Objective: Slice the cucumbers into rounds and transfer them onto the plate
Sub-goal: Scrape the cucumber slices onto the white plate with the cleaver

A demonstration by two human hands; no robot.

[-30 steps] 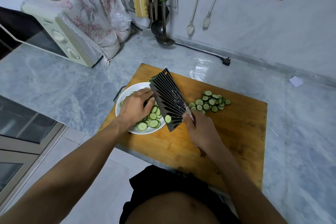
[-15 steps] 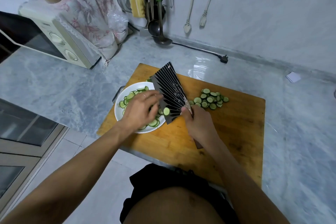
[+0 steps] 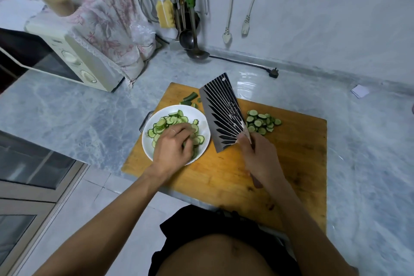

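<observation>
A white plate (image 3: 202, 120) sits on the left part of the wooden cutting board (image 3: 291, 163) and holds several cucumber rounds (image 3: 167, 122). My left hand (image 3: 173, 148) hovers over the plate with curled fingers on the rounds there. My right hand (image 3: 261, 159) grips the handle of a dark ridged cleaver (image 3: 221, 112), whose blade is tilted up just right of the plate. A small heap of cucumber rounds (image 3: 262, 122) lies on the board to the right of the blade. Cucumber end pieces (image 3: 190, 97) lie behind the plate.
A cream microwave (image 3: 76, 60) under a floral cloth stands at the back left. Ladles and utensils (image 3: 190, 38) hang at the back wall, with a black plug and cord (image 3: 272, 73) on the grey marble counter (image 3: 369, 141). A white paper scrap (image 3: 360, 91) lies far right.
The cleaver blade has swung right, off the plate. My left hand has dropped from the blade's face onto the rounds in the plate; the slice stuck to the blade is gone.
</observation>
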